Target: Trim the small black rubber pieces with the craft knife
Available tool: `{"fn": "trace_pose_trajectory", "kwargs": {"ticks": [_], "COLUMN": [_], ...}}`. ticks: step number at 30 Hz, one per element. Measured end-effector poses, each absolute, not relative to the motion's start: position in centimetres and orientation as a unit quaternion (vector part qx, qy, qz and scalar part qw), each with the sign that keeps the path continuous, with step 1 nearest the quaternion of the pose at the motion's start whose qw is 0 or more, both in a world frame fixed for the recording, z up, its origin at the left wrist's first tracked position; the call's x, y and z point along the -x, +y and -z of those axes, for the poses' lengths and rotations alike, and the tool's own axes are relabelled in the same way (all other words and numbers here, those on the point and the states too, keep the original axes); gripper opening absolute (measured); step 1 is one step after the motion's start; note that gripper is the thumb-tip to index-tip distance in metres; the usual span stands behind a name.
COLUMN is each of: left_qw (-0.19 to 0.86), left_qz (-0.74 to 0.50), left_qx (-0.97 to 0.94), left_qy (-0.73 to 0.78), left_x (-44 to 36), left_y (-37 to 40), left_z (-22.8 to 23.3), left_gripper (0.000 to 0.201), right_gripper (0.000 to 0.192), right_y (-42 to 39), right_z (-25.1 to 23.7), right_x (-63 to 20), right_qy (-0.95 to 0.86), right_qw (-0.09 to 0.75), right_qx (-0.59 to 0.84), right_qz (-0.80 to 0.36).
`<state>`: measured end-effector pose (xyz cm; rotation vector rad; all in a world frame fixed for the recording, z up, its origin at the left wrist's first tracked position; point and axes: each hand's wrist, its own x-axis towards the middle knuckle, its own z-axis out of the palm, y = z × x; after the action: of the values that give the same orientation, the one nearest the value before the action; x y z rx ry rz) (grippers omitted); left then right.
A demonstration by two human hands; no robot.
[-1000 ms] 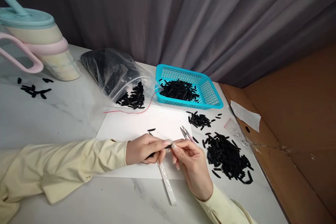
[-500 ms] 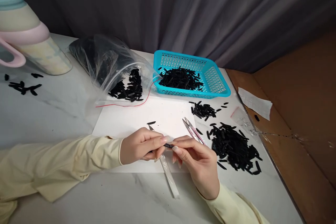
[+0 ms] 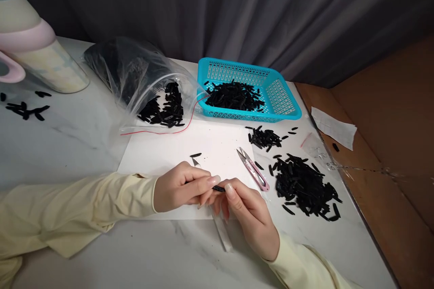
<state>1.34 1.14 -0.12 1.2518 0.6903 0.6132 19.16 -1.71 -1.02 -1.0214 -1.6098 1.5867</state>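
Note:
Between my two hands is a small, narrow black piece (image 3: pixel 219 188), its kind too small to tell. My left hand (image 3: pixel 185 187) pinches one end of it with thumb and fingers, and my right hand (image 3: pixel 249 210) grips the other end. Under the hands lies a craft knife with a pale handle (image 3: pixel 222 232), its middle hidden by my fingers. One loose black piece (image 3: pixel 195 155) rests beside the blade tip on the white paper (image 3: pixel 162 149). Pink-handled thread snips (image 3: pixel 253 169) lie just beyond my right hand.
A blue basket (image 3: pixel 283 115) holding black pieces stands at the back. Left of it is a clear plastic bag (image 3: pixel 135 72) of more pieces. Heaps of pieces (image 3: pixel 307 185) lie at right, a few (image 3: pixel 27 110) at left by a tumbler (image 3: pixel 50 63). Cardboard (image 3: pixel 383 131) borders the right edge.
My right hand has shifted its hold, its thumb now pressing on the end of the piece. The snips' pink handle shows more fully. The view has shifted slightly.

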Motion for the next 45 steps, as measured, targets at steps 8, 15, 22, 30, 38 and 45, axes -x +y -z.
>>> {"fn": "trace_pose_trajectory", "kwargs": {"ticks": [8, 15, 22, 30, 38, 45], "left_qw": [0.713, 0.712, 0.711, 0.7, 0.654, 0.664], "left_qz": [-0.266, -0.266, -0.258, -0.256, -0.262, -0.256], "left_qx": [-0.567, -0.562, -0.566, -0.575, -0.61, -0.605], "left_qy": [0.315, 0.326, 0.327, 0.336, 0.363, 0.356], "left_x": [-1.3, -1.3, -1.2, -1.2, -1.2, -1.2], "left_y": [1.1, 0.9, 1.0, 1.0, 1.1, 1.1], "left_z": [0.3, 0.2, 0.0, -0.1, 0.3, 0.5], "left_gripper": [0.038, 0.036, 0.034, 0.037, 0.042, 0.042], "right_gripper": [0.028, 0.024, 0.022, 0.025, 0.028, 0.026], "right_y": [-1.8, -1.6, -1.7, -1.6, -0.6, -0.5], "right_z": [1.0, 1.1, 1.2, 1.0, 0.9, 0.9], "right_x": [-19.1, -19.1, -19.2, -19.2, -19.2, -19.3], "right_qy": [-0.63, -0.641, -0.635, -0.612, -0.443, -0.431], "right_qw": [0.337, 0.343, 0.342, 0.337, 0.287, 0.274], "right_qx": [0.377, 0.369, 0.369, 0.375, 0.314, 0.309], "right_qz": [-0.589, -0.579, -0.586, -0.609, -0.789, -0.802]}}
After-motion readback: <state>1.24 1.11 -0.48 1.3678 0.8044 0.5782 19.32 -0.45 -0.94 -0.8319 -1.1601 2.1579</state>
